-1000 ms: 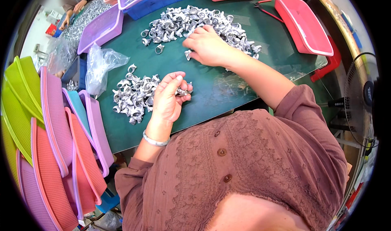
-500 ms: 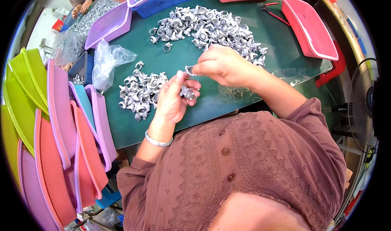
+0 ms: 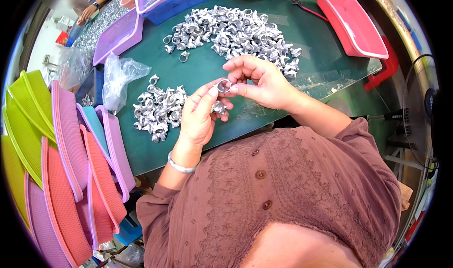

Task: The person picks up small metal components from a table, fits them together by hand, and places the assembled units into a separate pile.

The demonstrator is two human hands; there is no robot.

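A silver-coloured metal ring [image 3: 223, 85] is held upright between my two hands, its round opening showing. My left hand [image 3: 200, 108] pinches its left side with thumb and forefinger, while its curled lower fingers hold more rings [image 3: 219, 107]. My right hand [image 3: 264, 85] grips the ring's right edge by the thumb and a bent finger; its forefinger is raised off it. Next to my left hand lies a smaller pile of rings [image 3: 159, 108]. Beyond my right hand spreads a larger pile of similar rings [image 3: 236, 32], and a single ring [image 3: 184, 56] lies apart from it.
Purple [image 3: 118, 37], blue [image 3: 181, 6] and pink baskets [image 3: 351, 25] line the green table [image 3: 198, 69]. Red-handled pliers [image 3: 309, 7] lie at the far right. A clear plastic bag [image 3: 118, 81] and stacked coloured baskets [image 3: 66, 173] are at left. Another person's hand [image 3: 86, 14] shows far left.
My right hand has turned and opened its upper fingers. The ring, formerly in its pinch, is now held between both hands with its opening showing. The view has shifted slightly.
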